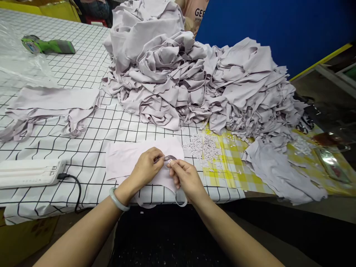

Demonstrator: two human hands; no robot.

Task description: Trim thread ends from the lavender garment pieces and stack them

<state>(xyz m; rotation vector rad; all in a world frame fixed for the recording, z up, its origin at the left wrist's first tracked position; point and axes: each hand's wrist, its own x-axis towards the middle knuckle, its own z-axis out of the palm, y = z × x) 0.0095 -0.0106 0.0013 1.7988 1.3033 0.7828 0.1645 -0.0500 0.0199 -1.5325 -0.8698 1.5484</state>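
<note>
A pale lilac cloth piece [119,159] lies flat at the table's front edge, its thin straps hanging over that edge. My left hand [147,165] pinches a narrow strap at the cloth's upper side. Close to its right, my right hand [185,176] has thumb and forefinger closed on a small white piece by the same strap. The two hands are almost touching above the cloth. Their palms and some fingertips are hidden from view.
A tall heap of lilac cloth [167,74] fills the back. Small white scraps [205,146] lie right of my hands. At left are folded garments [55,98], a power bank [30,172] with a black cable, and a green cutter [50,45]. A person stands behind the heap.
</note>
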